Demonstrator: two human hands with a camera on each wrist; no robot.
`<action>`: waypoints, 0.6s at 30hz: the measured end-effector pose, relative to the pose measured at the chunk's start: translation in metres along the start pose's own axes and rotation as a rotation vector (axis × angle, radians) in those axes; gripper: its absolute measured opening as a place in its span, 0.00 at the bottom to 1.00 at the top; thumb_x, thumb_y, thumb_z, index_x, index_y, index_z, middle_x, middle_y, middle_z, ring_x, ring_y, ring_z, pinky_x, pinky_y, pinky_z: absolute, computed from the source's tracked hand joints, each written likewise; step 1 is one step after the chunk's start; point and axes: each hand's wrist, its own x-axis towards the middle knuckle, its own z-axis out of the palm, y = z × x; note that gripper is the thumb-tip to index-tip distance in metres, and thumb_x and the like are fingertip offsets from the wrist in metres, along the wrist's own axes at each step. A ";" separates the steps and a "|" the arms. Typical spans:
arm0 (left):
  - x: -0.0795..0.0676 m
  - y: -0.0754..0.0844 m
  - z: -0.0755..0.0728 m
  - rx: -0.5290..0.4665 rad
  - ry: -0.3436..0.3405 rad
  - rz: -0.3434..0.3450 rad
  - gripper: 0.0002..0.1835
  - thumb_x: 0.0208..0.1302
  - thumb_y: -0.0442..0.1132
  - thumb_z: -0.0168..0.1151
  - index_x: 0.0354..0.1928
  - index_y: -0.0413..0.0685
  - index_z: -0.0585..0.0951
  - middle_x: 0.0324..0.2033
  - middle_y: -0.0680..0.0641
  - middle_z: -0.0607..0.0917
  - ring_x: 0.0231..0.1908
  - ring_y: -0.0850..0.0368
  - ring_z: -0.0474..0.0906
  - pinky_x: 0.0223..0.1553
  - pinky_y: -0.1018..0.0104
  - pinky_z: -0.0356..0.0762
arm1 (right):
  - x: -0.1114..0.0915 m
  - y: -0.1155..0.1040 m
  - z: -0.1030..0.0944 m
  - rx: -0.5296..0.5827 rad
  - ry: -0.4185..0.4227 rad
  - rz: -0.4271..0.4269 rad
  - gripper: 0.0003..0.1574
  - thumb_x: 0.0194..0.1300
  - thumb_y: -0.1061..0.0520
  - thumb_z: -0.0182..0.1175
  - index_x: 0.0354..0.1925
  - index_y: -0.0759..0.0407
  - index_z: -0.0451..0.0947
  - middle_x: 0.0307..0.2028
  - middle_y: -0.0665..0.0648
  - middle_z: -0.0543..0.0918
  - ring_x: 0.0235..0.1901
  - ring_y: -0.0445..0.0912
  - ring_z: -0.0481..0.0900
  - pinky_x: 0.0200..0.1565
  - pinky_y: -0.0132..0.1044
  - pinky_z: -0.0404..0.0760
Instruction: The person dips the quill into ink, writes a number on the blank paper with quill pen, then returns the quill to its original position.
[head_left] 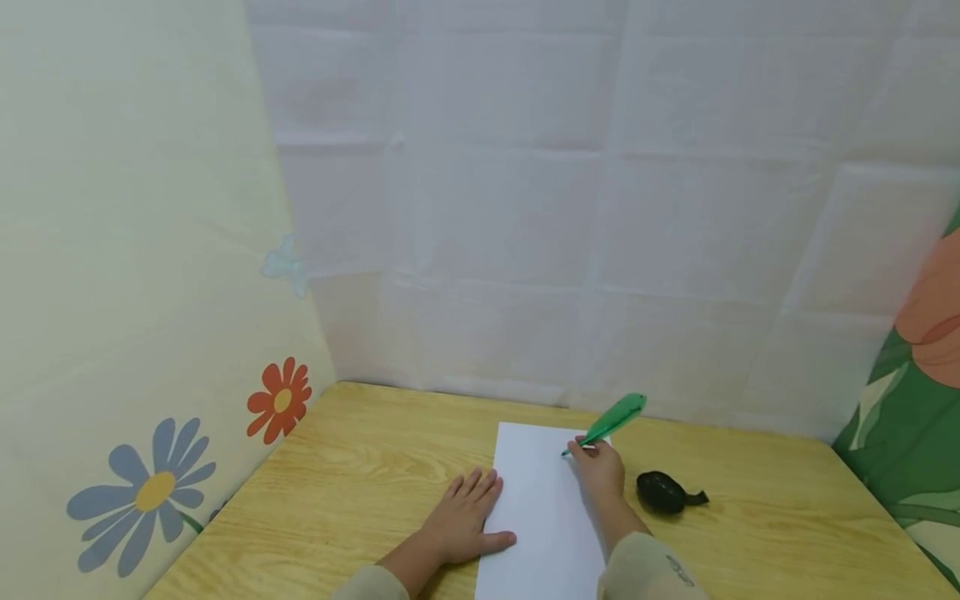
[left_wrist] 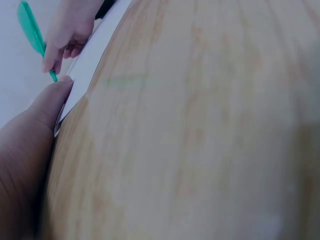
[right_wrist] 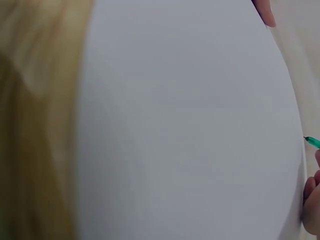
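Observation:
My right hand (head_left: 602,477) pinches a green pen (head_left: 617,418) with a feather-shaped top, near its dark tip. The tip points down at the upper part of a white sheet of paper (head_left: 543,517) and sits close over it. No marks show on the sheet. My left hand (head_left: 467,518) lies flat with spread fingers at the sheet's left edge, its thumb on the paper. In the left wrist view the left thumb (left_wrist: 35,125) lies along the paper edge. The right wrist view catches the pen's tip (right_wrist: 311,141) and curled right fingers (right_wrist: 311,200) at its right border.
To the right of my right hand lies a black, shiny oval thing (head_left: 662,493) with a narrow tail on the wood-grain table (head_left: 780,508). A white cloth (head_left: 487,208) hangs behind the table, and a flower-printed cloth (head_left: 150,317) stands along the left side.

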 end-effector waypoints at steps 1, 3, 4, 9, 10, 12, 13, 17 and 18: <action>-0.001 0.001 -0.001 0.006 -0.001 0.000 0.50 0.63 0.74 0.45 0.75 0.46 0.58 0.76 0.46 0.58 0.76 0.43 0.49 0.74 0.42 0.46 | 0.000 0.000 0.000 0.000 -0.001 0.001 0.16 0.64 0.53 0.65 0.42 0.65 0.83 0.35 0.64 0.88 0.38 0.53 0.84 0.36 0.36 0.76; -0.002 0.002 -0.002 0.005 -0.005 -0.003 0.50 0.63 0.74 0.45 0.76 0.46 0.58 0.76 0.46 0.58 0.76 0.44 0.49 0.75 0.43 0.46 | -0.001 0.000 0.000 -0.003 -0.003 0.002 0.16 0.65 0.53 0.64 0.42 0.65 0.83 0.36 0.65 0.88 0.38 0.54 0.84 0.38 0.38 0.77; -0.002 0.002 -0.003 0.008 -0.003 -0.003 0.50 0.63 0.74 0.45 0.76 0.46 0.58 0.76 0.46 0.58 0.76 0.44 0.49 0.75 0.43 0.46 | -0.001 -0.001 0.000 -0.005 -0.004 0.005 0.16 0.65 0.53 0.64 0.42 0.65 0.83 0.36 0.64 0.88 0.39 0.54 0.84 0.38 0.38 0.77; -0.002 0.003 -0.004 0.023 0.004 0.003 0.50 0.63 0.74 0.46 0.75 0.46 0.58 0.76 0.46 0.59 0.76 0.44 0.50 0.74 0.43 0.48 | 0.000 -0.001 -0.001 -0.018 -0.004 0.008 0.16 0.65 0.52 0.64 0.42 0.65 0.83 0.36 0.64 0.88 0.38 0.54 0.84 0.38 0.37 0.76; -0.001 0.003 -0.004 0.022 0.004 0.003 0.50 0.63 0.74 0.46 0.75 0.46 0.59 0.76 0.46 0.59 0.76 0.44 0.50 0.74 0.43 0.48 | 0.000 -0.001 -0.001 -0.020 -0.002 0.009 0.16 0.65 0.52 0.64 0.42 0.64 0.83 0.35 0.64 0.88 0.38 0.53 0.84 0.37 0.37 0.75; -0.001 0.002 -0.003 0.017 0.004 0.004 0.50 0.63 0.74 0.46 0.75 0.46 0.59 0.76 0.46 0.59 0.76 0.44 0.50 0.74 0.43 0.48 | 0.000 -0.001 -0.001 -0.025 0.003 0.007 0.16 0.65 0.52 0.64 0.42 0.64 0.83 0.35 0.63 0.88 0.37 0.52 0.83 0.36 0.36 0.75; -0.001 0.002 -0.003 0.012 0.005 0.005 0.50 0.62 0.74 0.46 0.75 0.46 0.59 0.76 0.46 0.59 0.76 0.44 0.50 0.74 0.43 0.48 | 0.000 0.000 -0.001 -0.028 0.006 0.003 0.16 0.65 0.52 0.64 0.42 0.65 0.83 0.35 0.64 0.88 0.36 0.52 0.83 0.35 0.36 0.75; 0.000 -0.001 0.001 -0.006 0.022 0.017 0.50 0.62 0.75 0.44 0.75 0.45 0.59 0.75 0.45 0.60 0.76 0.43 0.51 0.74 0.42 0.48 | 0.001 0.002 0.001 -0.035 0.011 0.001 0.16 0.65 0.52 0.64 0.42 0.64 0.84 0.34 0.63 0.88 0.35 0.51 0.83 0.34 0.35 0.74; 0.000 -0.002 0.002 -0.009 0.028 0.020 0.51 0.62 0.75 0.44 0.75 0.45 0.59 0.75 0.45 0.60 0.76 0.43 0.51 0.73 0.41 0.48 | 0.002 0.002 0.001 -0.037 0.012 0.001 0.16 0.65 0.52 0.64 0.42 0.64 0.84 0.34 0.63 0.88 0.35 0.52 0.83 0.33 0.35 0.74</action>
